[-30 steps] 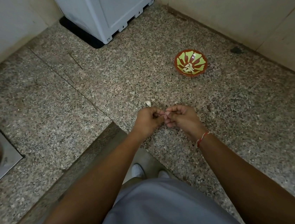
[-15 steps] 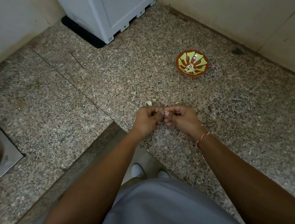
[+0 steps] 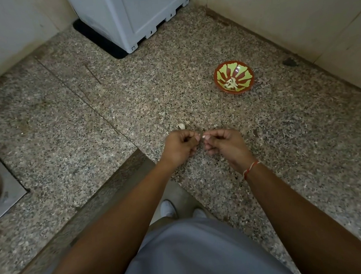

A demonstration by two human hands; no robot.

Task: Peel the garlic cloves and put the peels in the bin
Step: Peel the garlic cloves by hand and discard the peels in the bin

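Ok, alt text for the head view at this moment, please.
Seen from above, a person's left hand and right hand, fingers curled, are held close together over a speckled stone counter, the right pinching a small white piece. A garlic clove lies just beyond them, a red-and-green bowl farther right.

the left hand (image 3: pixel 179 147) and right hand (image 3: pixel 222 143), touching at the fingertips a second ago, now sit slightly apart. a pale garlic clove (image 3: pixel 205 136) shows at the right hand's fingertips.
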